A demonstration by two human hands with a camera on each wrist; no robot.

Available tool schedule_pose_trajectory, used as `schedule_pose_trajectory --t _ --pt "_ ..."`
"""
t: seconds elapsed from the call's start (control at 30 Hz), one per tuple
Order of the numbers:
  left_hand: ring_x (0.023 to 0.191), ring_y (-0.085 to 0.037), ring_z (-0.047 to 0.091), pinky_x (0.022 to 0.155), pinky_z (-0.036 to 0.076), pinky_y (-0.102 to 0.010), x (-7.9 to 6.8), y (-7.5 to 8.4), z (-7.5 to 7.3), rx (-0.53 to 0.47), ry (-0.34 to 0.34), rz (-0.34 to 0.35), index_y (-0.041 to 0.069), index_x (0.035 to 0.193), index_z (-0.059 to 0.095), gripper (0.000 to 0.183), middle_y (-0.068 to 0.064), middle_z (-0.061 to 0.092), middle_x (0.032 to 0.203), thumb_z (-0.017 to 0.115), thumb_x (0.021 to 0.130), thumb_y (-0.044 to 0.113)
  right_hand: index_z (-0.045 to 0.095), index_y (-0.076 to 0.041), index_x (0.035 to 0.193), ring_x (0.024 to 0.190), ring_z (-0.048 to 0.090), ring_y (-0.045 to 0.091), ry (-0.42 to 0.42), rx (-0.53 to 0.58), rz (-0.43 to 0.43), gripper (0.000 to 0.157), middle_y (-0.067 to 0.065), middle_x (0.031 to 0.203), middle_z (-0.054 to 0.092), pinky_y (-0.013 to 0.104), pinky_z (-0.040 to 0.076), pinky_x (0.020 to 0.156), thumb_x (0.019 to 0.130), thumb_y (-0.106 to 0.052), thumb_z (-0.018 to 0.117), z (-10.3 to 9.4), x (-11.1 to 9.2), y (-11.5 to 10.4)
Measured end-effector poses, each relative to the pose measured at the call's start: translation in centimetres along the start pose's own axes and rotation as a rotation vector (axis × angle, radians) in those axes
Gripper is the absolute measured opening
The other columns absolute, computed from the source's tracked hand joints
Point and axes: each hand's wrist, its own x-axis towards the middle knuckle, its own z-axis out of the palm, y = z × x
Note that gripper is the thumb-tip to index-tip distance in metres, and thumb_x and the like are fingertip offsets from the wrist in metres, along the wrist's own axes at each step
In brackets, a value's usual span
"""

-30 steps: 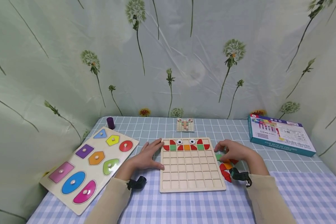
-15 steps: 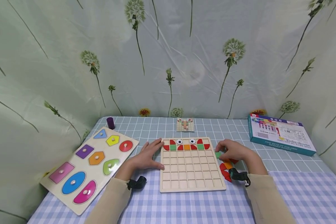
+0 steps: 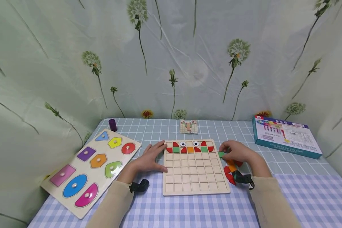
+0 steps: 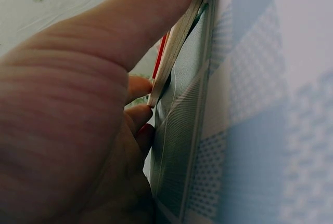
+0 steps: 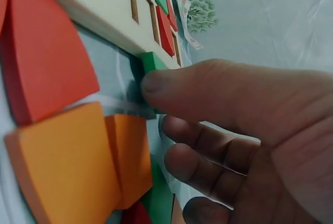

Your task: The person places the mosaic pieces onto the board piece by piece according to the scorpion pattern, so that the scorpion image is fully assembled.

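A wooden grid board (image 3: pixel 193 177) lies in the middle of the table, its top rows carrying red, green and orange pieces and two eye tiles. My left hand (image 3: pixel 150 160) rests along the board's left edge, fingers spread; in the left wrist view the thumb (image 4: pixel 151 5) touches the board's side. Beside the board's upper right edge my right hand (image 3: pixel 237 151) pinches a green block (image 5: pixel 152 62), partly hidden behind the thumb. Below that hand lie loose pieces, among them an orange block (image 5: pixel 67 167) and a red quarter-round piece (image 5: pixel 47 52).
A knobbed shape puzzle (image 3: pixel 98 147) lies tilted at the left, with a dark purple cylinder (image 3: pixel 112 125) behind it. A small pattern card (image 3: pixel 188 127) sits beyond the board. At the back right is a flat box (image 3: pixel 286 136). A patterned curtain (image 3: pixel 171 63) closes the back.
My right hand has shifted slightly up and toward the board, and the green block has moved with it, away from the orange pieces. My left hand and the board stay put.
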Motion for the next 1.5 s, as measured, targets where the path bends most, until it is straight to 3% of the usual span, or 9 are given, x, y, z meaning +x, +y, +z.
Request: schedule_pose_trajectory --t 0.43,0.73,0.97,1.2,1.5 --pt "0.157 -0.028 0.012 0.127 -0.001 -0.056 -0.1 0.3 -0.2 -0.015 -0.011 0.003 0.015 0.159 0.028 0.105 -0.005 0.014 0.170 0.083 0.076 0.049 0.065 -0.011 0.109 0.093 0.058 0.023 0.120 0.017 -0.046 0.023 0.010 0.104 0.065 0.034 0.057 0.081 0.088 -0.015 0.073 0.2 0.2 -2.1" --pt "0.157 -0.030 0.014 0.126 0.001 -0.058 0.0 0.1 -0.1 -0.021 0.006 0.019 0.013 0.158 0.030 0.105 -0.007 0.016 0.169 0.084 0.075 0.048 0.068 -0.008 0.108 0.081 0.057 0.019 0.176 -0.006 -0.123 0.019 0.009 0.099 0.065 0.028 0.050 0.069 0.090 -0.012 0.071 1.2 0.9 -3.4" --pt "0.157 -0.029 0.014 0.127 0.000 -0.058 -0.1 0.2 -0.1 -0.016 0.007 0.018 0.014 0.158 0.029 0.105 -0.006 0.016 0.169 0.084 0.075 0.048 0.068 -0.006 0.107 0.085 0.058 0.022 0.211 -0.041 -0.121 0.020 0.008 0.096 0.065 0.034 0.053 0.074 0.088 -0.013 0.073 2.1 1.3 -4.8" --pt "0.157 -0.029 0.013 0.126 0.000 -0.058 0.0 0.1 0.0 -0.023 0.011 0.013 0.014 0.158 0.029 0.105 -0.006 0.016 0.169 0.084 0.075 0.048 0.068 -0.013 0.106 0.091 0.059 0.021 0.211 -0.053 -0.085 0.020 0.004 0.097 0.066 0.036 0.052 0.075 0.088 -0.018 0.074 3.1 1.5 -6.3" --pt "0.157 -0.029 0.014 0.127 0.000 -0.057 0.0 0.1 0.1 -0.022 0.012 0.022 0.014 0.158 0.029 0.105 -0.006 0.016 0.169 0.085 0.075 0.047 0.067 -0.016 0.109 0.078 0.055 0.017 0.194 -0.012 -0.108 0.022 0.002 0.089 0.064 0.029 0.044 0.065 0.088 -0.014 0.073 4.7 1.6 -7.9"
